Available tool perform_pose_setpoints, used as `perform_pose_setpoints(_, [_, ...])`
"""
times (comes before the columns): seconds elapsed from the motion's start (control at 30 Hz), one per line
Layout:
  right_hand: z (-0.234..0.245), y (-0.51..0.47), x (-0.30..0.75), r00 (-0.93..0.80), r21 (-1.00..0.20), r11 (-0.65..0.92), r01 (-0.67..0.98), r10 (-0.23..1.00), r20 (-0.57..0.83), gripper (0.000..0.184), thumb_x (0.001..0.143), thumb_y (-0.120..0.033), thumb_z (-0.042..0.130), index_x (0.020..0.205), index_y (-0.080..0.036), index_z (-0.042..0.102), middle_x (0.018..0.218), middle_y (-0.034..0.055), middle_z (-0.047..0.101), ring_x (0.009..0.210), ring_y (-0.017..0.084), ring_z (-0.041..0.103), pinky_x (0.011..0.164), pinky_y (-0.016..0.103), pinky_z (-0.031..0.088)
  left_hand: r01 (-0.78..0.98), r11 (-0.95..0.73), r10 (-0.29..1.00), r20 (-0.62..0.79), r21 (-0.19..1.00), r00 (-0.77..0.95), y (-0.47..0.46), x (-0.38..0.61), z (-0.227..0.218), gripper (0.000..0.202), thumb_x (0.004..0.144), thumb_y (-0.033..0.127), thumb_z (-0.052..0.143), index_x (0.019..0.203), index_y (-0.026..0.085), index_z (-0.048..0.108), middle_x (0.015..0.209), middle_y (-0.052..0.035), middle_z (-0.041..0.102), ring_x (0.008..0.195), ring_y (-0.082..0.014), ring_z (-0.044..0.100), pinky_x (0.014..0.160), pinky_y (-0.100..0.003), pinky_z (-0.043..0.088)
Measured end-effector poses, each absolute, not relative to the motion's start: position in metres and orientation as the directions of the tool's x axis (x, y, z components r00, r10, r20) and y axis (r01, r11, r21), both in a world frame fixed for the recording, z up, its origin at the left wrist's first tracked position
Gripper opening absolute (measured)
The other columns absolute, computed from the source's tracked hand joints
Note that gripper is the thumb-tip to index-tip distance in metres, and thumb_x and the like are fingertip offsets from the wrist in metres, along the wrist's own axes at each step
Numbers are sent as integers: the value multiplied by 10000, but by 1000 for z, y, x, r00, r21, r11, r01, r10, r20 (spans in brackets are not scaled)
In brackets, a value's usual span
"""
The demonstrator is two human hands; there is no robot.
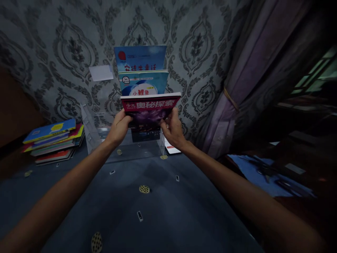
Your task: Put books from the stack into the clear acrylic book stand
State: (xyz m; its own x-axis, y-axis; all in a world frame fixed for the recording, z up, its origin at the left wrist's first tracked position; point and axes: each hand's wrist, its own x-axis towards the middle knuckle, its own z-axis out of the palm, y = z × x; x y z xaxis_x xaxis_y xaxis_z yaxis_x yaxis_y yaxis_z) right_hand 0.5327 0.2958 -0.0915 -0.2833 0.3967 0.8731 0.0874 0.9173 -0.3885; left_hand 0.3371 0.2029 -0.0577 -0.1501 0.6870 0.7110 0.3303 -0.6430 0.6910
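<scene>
My left hand (pixel 119 127) and my right hand (pixel 173 129) grip a dark purple book (pixel 150 114) with a red title band by its two sides. It is held upright in front of a clear acrylic rack (pixel 123 151). Behind it, a teal book (pixel 144 81) and a taller blue book (pixel 139 56) stand in the rack, one behind the other. Both thumbs press on the front cover; the other fingers are mostly hidden behind the book. Whether its lower edge touches the rack, I cannot tell.
A stack of books (pixel 54 142) lies left of the rack. A white card (pixel 101 73) is near the patterned wall. Behind the right hand lies a white object (pixel 172 147). Scissors (pixel 265 168) rest on a blue cloth (pixel 244 161) at the right. A purple curtain (pixel 223 116) hangs beside the table.
</scene>
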Motion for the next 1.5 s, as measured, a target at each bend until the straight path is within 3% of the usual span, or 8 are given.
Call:
perform_pose_setpoints(0.2, [-103,309,532,-300,-436,894,106,447,843,357,934,-217,464,1282,-238,389,1087,88,603,951,249,635,899,491,583,418,-613,693,710,671,-124,206,338,-59,482,714,188,479,1168,154,637,1095,-53,713,1092,-243,620,1036,-420,473])
perform_pose_setpoints(0.37, [-111,315,536,-341,-476,866,153,499,797,347,960,-228,483,1301,-253,426,1103,76,621,983,252,635,874,494,605,554,-615,641,765,561,-62,202,335,-66,401,779,178,514,1168,137,603,1141,-83,674,1087,-244,605,1034,-418,463])
perform_pose_setpoints(0.53, [-112,313,539,-359,-460,871,170,490,795,247,927,-212,510,1173,-225,523,1068,94,607,985,259,620,833,472,596,763,-449,625,774,465,-104,196,330,-77,257,847,137,527,1101,166,559,1035,-73,623,1024,-237,592,992,-434,482])
perform_pose_setpoints(0.63, [-114,312,539,-352,-442,876,195,483,802,229,893,-197,537,1121,-204,565,1050,102,594,956,257,612,789,440,588,827,-378,579,803,417,-140,195,327,-85,268,839,109,568,1093,179,515,1014,-57,580,987,-218,583,960,-415,495])
perform_pose_setpoints(0.8, [-127,308,541,-292,-442,870,219,491,821,355,856,-175,557,1211,-181,551,1049,102,619,941,251,625,834,439,561,833,-346,577,798,432,-174,196,323,-99,378,867,136,593,1202,194,428,985,-33,556,845,-162,584,836,-347,532])
perform_pose_setpoints(0.97, [-132,308,543,-288,-476,849,231,527,800,478,863,-198,547,1337,-181,487,1046,99,640,907,247,634,786,412,556,895,-254,599,786,367,-153,196,328,-101,266,928,153,502,1188,173,453,1089,-104,579,1002,-234,585,908,-425,522])
perform_pose_setpoints(1.2, [-125,312,542,-298,-447,840,308,531,793,245,902,-237,502,1095,-198,648,899,77,621,826,250,612,755,408,536,917,-152,694,700,369,-167,193,332,-100,80,992,210,419,1049,197,473,1007,-100,622,949,-252,622,869,-435,534])
perform_pose_setpoints(1.5, [-122,311,538,-285,-452,813,367,561,778,221,881,-250,495,974,-188,685,836,82,637,782,255,610,739,391,497,938,-81,711,679,337,-183,198,333,-101,56,978,166,407,984,198,453,928,-105,650,910,-254,656,849,-405,532])
